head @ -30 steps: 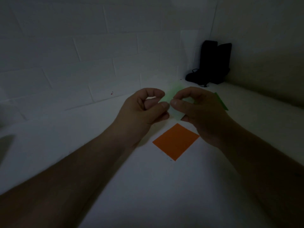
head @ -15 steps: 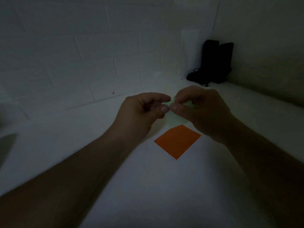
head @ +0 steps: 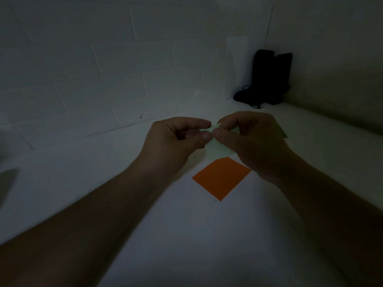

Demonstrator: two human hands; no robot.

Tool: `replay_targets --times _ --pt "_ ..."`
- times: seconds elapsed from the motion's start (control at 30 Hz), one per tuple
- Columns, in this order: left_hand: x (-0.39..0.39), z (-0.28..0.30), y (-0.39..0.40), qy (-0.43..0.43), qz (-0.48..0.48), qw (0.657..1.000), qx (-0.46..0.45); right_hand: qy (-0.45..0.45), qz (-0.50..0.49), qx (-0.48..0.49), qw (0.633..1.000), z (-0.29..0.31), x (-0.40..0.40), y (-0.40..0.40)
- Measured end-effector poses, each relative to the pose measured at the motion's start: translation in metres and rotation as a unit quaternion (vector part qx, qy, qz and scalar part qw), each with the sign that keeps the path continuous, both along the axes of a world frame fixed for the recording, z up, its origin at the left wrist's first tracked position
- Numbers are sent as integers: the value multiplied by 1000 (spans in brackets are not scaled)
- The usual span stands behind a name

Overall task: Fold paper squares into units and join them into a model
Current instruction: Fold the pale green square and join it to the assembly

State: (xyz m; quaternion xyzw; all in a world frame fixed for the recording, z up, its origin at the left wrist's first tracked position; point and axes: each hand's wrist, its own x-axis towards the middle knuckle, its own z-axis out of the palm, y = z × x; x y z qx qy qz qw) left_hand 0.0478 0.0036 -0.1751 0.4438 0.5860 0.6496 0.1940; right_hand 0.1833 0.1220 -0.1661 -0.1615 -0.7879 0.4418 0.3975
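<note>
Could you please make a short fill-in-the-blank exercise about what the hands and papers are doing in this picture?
1. Both hands pinch a pale ____ paper between them.
2. The ____ paper square lies flat on the table.
3. The left hand and the right hand meet ____ the orange square.
4. A ____ object stands in the far corner.

Missing words: green; orange; above; black

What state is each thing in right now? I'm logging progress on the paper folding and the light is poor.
Green paper: held up off the table, pinched by both hands, partly folded.
Orange paper: flat on the table, unfolded, untouched.
Left hand: pinching the green paper.
Right hand: pinching the green paper.
Black bag: upright in the corner.
</note>
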Motion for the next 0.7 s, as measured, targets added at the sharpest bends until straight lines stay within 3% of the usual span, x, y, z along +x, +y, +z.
replay_targets --times 0.37,0.57,0.7 --pt "0 0 0 -9 -2 1000 15 1 -31 18 999 -1 -1 3" --pt "0 -2 1 17 18 1000 13 -11 21 15 1000 2 2 1" --pt "0 -3 1 31 26 999 13 -7 -16 54 998 2 0 1"
